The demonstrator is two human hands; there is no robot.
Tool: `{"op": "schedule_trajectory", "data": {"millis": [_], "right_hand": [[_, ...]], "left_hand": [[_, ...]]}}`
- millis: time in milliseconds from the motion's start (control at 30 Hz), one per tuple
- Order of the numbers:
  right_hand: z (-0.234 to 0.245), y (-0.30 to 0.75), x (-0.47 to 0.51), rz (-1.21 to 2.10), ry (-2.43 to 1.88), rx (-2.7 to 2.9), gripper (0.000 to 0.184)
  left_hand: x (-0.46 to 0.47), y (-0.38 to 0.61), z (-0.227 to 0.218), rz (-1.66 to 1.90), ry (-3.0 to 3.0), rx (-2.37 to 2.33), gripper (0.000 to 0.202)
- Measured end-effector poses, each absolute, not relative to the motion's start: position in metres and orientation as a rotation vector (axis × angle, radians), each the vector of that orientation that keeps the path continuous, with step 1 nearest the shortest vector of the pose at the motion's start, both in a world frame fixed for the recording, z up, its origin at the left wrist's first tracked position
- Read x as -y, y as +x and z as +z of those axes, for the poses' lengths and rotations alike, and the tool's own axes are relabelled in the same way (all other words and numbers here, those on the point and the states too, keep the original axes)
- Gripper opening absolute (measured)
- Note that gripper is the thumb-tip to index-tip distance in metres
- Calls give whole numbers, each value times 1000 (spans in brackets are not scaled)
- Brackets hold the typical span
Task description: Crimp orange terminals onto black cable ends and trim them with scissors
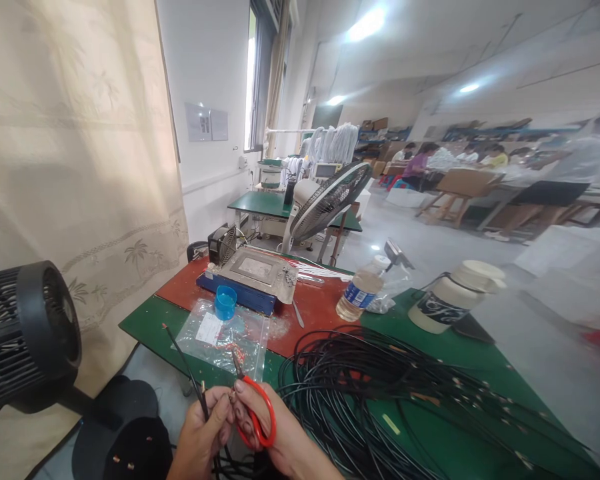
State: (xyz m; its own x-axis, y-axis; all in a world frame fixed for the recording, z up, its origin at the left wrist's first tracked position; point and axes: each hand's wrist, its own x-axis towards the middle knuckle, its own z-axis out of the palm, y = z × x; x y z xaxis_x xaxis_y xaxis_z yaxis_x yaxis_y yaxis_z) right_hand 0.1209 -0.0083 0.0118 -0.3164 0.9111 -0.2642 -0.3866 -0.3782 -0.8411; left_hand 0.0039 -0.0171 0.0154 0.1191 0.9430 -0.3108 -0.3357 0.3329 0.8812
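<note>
My left hand is closed around black cables, one of which sticks up with a stripped, reddish end. Red-handled scissors sit in my right hand, their blades pointing up and away from me. The fingertips of both hands meet, and what lies between them is too small to make out. Just beyond the blades, a clear plastic bag with a white label lies flat, with small orange and red scraps on it. To the right spreads a large bundle of black cables.
A blue cup stands before a blue-based metal heating plate. A bottle of liquid and a cream jug stand at the right. Fans rise at left and behind the table. Several people sit farther back.
</note>
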Motion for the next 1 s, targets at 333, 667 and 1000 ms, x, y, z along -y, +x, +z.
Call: {"op": "schedule_trajectory", "data": {"millis": [333, 667, 1000], "right_hand": [[0, 125, 9, 1284, -1126, 1282, 41], [19, 149, 3, -234, -615, 2268, 23], [26, 145, -38, -26, -810, 2140, 18]], "left_hand": [[13, -2, 4, 1113, 724, -1012, 26], [14, -5, 6, 1160, 381, -963, 32], [9, -17, -21, 1165, 496, -1076, 48]]}}
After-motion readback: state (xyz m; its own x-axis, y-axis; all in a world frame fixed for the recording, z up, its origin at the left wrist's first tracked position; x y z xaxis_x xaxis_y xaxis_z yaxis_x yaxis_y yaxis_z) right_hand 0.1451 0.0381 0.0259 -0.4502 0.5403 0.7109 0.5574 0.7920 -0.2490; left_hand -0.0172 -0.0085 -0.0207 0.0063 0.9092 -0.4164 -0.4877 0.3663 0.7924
